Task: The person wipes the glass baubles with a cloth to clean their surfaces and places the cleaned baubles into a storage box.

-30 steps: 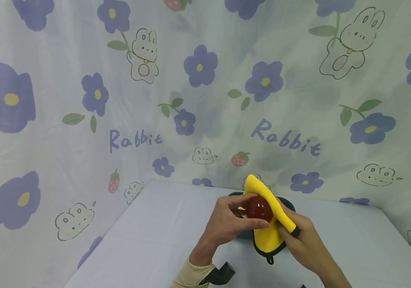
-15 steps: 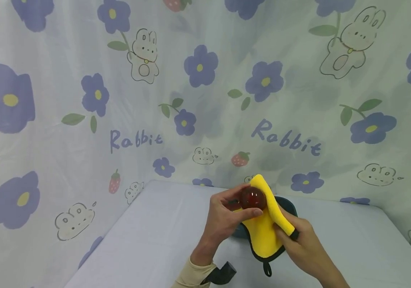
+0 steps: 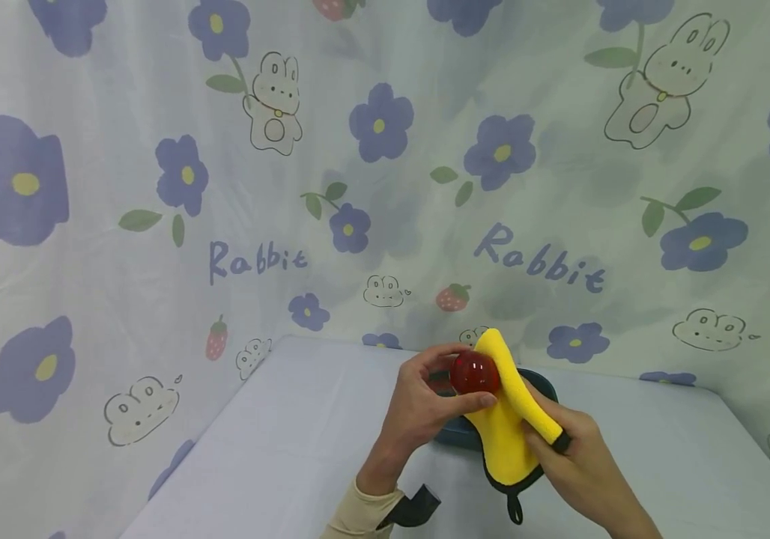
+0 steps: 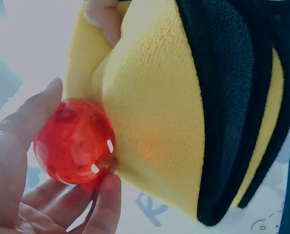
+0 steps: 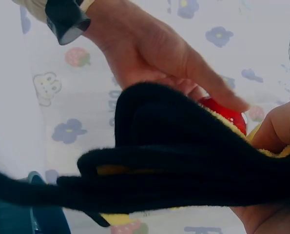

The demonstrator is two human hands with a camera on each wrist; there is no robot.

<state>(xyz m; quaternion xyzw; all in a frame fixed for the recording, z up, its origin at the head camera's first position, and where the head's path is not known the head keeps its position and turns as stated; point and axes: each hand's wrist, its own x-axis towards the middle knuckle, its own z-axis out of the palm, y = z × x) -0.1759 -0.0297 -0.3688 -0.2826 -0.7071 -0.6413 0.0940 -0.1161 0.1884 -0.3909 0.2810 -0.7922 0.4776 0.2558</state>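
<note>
Both hands busy: left hand [image 3: 425, 408] pinches red ball [image 3: 474, 373] w/ yellow cloth [image 3: 502, 434] against it

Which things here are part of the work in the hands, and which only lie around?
In use:
red ball, held by left hand
yellow cloth, held against the ball by right hand

Lying about:
dark dish behind the hands
table

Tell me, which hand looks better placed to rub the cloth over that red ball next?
The right hand, probably. It grips the yellow cloth, which already lies against the red ball. The left hand is occupied pinching the ball between thumb and fingers.
</note>
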